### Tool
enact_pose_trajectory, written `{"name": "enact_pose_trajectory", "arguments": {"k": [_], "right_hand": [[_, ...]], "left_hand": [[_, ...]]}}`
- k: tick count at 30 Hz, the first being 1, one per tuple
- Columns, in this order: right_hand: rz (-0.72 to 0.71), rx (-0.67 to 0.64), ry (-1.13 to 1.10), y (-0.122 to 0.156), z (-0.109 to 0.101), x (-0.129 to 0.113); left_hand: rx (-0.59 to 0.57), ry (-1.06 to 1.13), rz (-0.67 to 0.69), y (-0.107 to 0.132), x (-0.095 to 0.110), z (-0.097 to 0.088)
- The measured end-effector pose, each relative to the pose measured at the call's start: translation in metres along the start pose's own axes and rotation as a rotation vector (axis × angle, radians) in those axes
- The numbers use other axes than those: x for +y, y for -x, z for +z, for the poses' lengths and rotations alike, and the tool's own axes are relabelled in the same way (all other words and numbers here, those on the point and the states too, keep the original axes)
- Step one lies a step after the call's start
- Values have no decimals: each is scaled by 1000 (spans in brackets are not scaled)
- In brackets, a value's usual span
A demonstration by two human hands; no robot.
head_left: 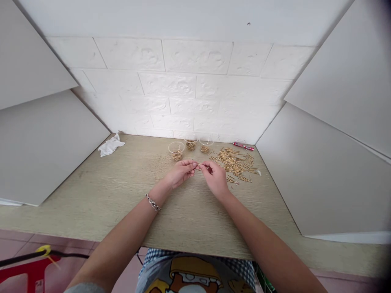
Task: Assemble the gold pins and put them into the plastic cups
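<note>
My left hand and my right hand meet over the middle of a pale wooden table. Both pinch the ends of a thin gold pin held level between their fingertips. A loose pile of the same gold pins lies just right of my right hand. Three small clear cups holding gold parts stand in a row behind my hands. A bracelet sits on my left wrist.
A crumpled white tissue lies at the table's back left. A red pen rests by the white brick wall at the back right. Grey panels close in both sides. Red object and cable lie on the floor at lower left.
</note>
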State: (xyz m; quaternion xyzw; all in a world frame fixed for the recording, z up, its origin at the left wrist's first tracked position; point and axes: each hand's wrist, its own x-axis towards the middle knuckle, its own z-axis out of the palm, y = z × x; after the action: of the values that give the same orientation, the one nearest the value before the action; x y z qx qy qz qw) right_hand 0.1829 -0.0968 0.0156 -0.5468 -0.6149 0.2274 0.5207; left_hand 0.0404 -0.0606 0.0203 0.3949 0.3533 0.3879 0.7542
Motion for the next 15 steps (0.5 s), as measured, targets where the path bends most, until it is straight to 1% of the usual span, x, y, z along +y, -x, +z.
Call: {"name": "enact_pose_trajectory", "arguments": {"k": [6,11,13,15], "right_hand": [[46,-3,-19,0,-2,-6],[89,-1,-48,0,-1,-6],[79,-4,-35,0,-1,-4],[34,-11,18,0,-2,-2]], "left_hand": [[-8,-3,8,1,-1,1],[-11,25,-7,1,-2,1],[-6,17,-5,1,-3,1],[5,-16,17,0,-3,1]]}}
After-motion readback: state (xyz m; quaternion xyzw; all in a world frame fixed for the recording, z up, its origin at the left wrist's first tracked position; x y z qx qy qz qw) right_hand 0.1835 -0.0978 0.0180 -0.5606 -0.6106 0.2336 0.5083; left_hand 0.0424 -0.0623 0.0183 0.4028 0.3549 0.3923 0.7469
